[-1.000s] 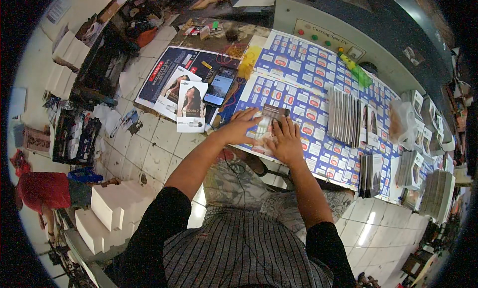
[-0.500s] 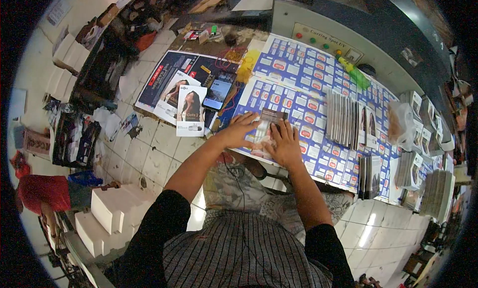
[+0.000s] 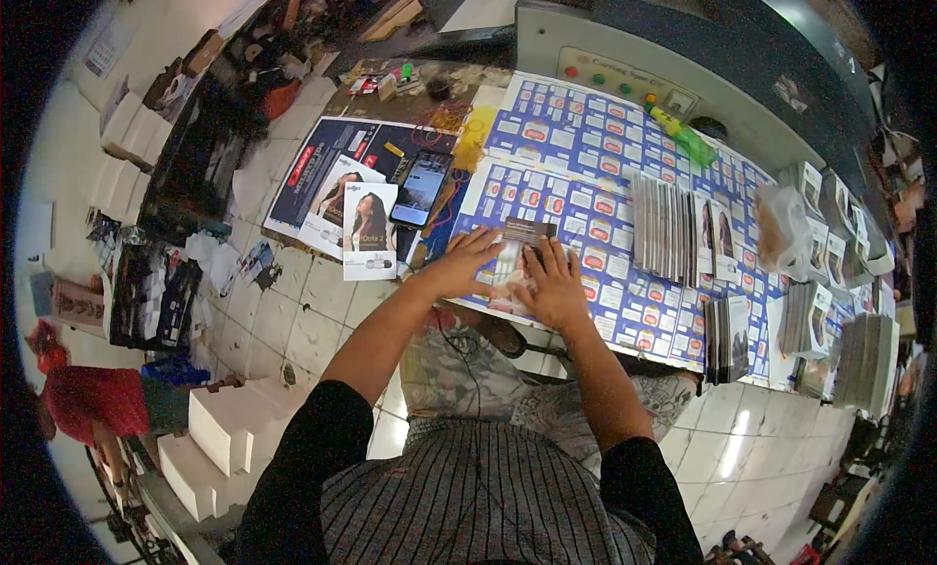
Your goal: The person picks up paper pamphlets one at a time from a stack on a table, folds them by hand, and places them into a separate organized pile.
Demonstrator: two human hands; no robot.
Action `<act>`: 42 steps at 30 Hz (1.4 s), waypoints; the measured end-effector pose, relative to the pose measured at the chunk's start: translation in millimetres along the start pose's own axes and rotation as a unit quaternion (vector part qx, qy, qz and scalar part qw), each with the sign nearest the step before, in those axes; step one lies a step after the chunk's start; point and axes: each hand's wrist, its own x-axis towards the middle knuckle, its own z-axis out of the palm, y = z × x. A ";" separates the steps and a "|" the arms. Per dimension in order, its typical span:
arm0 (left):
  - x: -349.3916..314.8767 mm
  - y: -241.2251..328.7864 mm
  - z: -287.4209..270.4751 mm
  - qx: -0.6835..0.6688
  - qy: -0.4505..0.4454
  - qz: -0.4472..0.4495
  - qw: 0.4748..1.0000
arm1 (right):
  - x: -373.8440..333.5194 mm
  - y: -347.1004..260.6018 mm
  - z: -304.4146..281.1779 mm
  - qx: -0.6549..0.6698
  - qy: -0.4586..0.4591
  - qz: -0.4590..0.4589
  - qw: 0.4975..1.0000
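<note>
A small flat printed carton (image 3: 530, 230), dark brown at its far end and pale and shiny nearer me, lies on the blue printed sheets (image 3: 610, 233) at the table's near edge. My left hand (image 3: 459, 263) lies palm down at its left side, fingers stretched out. My right hand (image 3: 555, 287) rests on its right side with the fingers spread. Neither hand grasps anything; part of the carton is hidden under the fingers. To the left, two white cartons (image 3: 370, 235) with a person's picture overlap beside a lit phone (image 3: 422, 189).
Rows of folded cartons (image 3: 666, 228) stand right of my hands, with a smaller stack (image 3: 725, 341) nearer the edge. A clear plastic bag (image 3: 784, 231) and a green bottle (image 3: 693, 145) lie farther off. A grey machine panel (image 3: 625, 72) borders the far side. White boxes (image 3: 239, 423) stand lower left.
The view has shifted slightly. My hands stay in nearly the same place on the carton, with the fingers still spread.
</note>
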 end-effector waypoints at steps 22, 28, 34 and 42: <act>24.0 43.5 -33.5 0.140 -0.112 -0.059 0.982 | -32.4 59.6 -46.3 -0.001 0.049 0.243 0.969; 28.3 49.1 -32.5 0.145 -0.126 -0.080 0.978 | -36.5 45.2 -44.5 0.174 0.075 0.189 0.963; 26.8 49.2 -32.8 0.148 -0.109 -0.081 0.980 | 0.4 56.2 -35.8 0.066 0.031 0.136 0.988; 30.1 50.5 -30.2 0.131 -0.143 -0.105 0.975 | 38.1 77.1 -46.1 0.064 0.025 0.112 0.991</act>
